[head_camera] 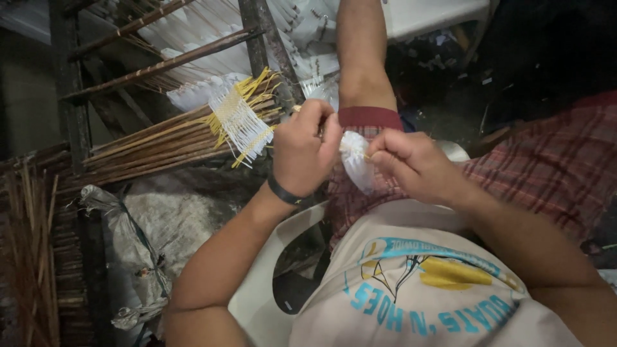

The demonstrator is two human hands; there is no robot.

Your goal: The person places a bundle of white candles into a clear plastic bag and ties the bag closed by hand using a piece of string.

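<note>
Head view: both hands' fingers on white cloth bundle, apparently pinched

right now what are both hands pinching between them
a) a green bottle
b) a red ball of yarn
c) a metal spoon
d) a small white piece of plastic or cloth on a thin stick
d: the left hand and the right hand meet on a small white piece, with what looks like a thin stick at the right fingertips.
</note>
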